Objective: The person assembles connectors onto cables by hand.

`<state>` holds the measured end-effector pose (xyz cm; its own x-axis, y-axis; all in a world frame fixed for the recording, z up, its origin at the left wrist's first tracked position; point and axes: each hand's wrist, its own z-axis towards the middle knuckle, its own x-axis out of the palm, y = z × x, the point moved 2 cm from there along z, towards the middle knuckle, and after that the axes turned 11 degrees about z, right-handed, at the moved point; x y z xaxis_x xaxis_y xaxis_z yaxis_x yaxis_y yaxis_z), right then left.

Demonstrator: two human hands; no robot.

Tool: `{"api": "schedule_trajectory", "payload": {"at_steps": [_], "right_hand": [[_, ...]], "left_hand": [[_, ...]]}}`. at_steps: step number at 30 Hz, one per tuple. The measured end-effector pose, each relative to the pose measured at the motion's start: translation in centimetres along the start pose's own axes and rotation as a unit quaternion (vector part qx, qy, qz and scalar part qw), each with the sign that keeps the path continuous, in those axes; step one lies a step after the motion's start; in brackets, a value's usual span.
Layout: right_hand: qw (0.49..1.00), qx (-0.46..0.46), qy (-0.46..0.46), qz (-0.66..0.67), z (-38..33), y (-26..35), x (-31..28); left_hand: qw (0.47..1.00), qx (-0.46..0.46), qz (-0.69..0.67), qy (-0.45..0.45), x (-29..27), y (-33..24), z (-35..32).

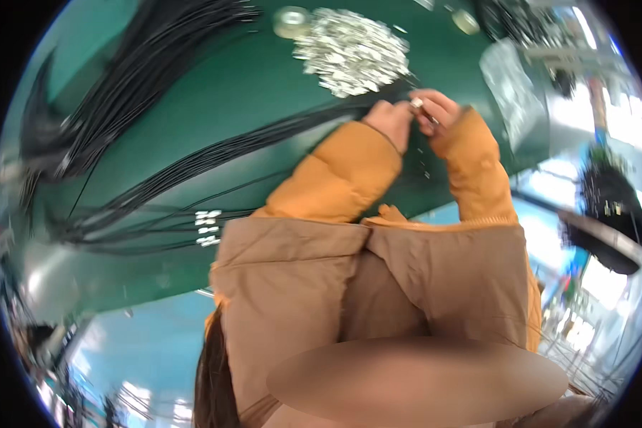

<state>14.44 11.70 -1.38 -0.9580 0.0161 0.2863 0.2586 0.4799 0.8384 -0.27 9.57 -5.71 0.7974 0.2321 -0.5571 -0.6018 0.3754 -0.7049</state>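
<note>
hands: left hand (394, 120) and right hand (435, 108) met upper center, both pinching a small metal piece (416, 103)
cords: black cords (214, 153) ran leftward from left hand across desk (264, 85)
pile: silver pieces (351, 50) just above hands

- The place is a small-parts assembly workshop, a bench station on a factory floor.
- A broad green worktable (214, 107) fills most of the view.
- Long bundles of thin black cords (157, 78) lie fanned across it in bulk quantity.
- A heap of small silver metal fittings (353, 50) sits near the far edge, with more such fittings (207, 228) beside the cord ends.
- Two tape rolls (292, 20) lie by the heap.
- A clear plastic bag (513, 93) rests at the table's right end.
- The blue floor (143, 342) and metal racking (585, 335) suit an industrial room.
</note>
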Motion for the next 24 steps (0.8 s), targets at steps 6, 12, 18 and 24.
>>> {"api": "schedule_trajectory", "payload": {"at_steps": [6, 12, 18, 24], "right_hand": [[0.998, -0.030, 0.008, 0.056, -0.7, -1.7, -1.7], [0.993, -0.072, -0.085, 0.042, -0.7, -1.6, -1.4], [0.996, -0.082, -0.043, 0.003, -0.3, -0.5, -2.7], [0.989, -0.070, 0.040, -0.121, -0.1, -0.1, -3.5]], "left_hand": [[0.994, -0.044, -0.095, -0.013, 0.9, -0.5, -1.2], [0.995, -0.009, -0.102, -0.011, -0.2, -0.4, -1.9], [0.998, 0.029, -0.048, -0.007, -0.3, 0.5, -2.0], [0.998, 0.046, 0.045, 0.004, -0.5, 0.3, -1.7]]}}
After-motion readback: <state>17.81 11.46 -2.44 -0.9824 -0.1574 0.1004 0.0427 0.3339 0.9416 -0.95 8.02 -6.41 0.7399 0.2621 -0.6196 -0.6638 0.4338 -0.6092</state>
